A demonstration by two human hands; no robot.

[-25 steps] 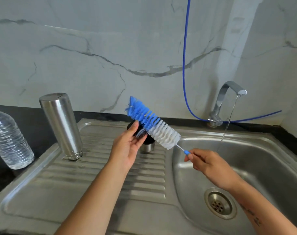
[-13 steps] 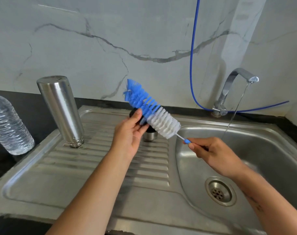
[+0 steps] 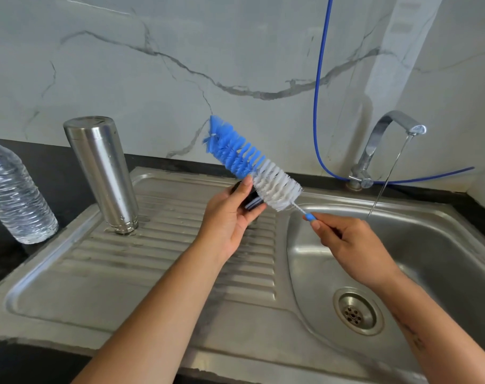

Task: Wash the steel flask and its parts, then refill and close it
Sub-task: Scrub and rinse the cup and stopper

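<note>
The steel flask body (image 3: 103, 176) stands upside down on the drainboard (image 3: 97, 273), left of my hands. My left hand (image 3: 227, 220) grips a black flask cap (image 3: 249, 200) between thumb and fingers above the drainboard; most of the cap is hidden by the hand. My right hand (image 3: 349, 245) pinches the thin blue handle of a bottle brush (image 3: 252, 164), holding it over the basin's left edge. The brush slants up to the left, and its white bristles lie against the cap.
A thin stream of water runs from the tap (image 3: 388, 139) into the sink basin (image 3: 429, 245), whose drain (image 3: 356, 311) lies below my right forearm. A clear plastic water bottle (image 3: 14, 195) stands on the dark counter at far left. A blue hose (image 3: 319, 92) hangs down the marble wall.
My left hand has closed round the black cap, which earlier stood on the drainboard behind it. The brush stays across the cap, and my view has shifted a little.
</note>
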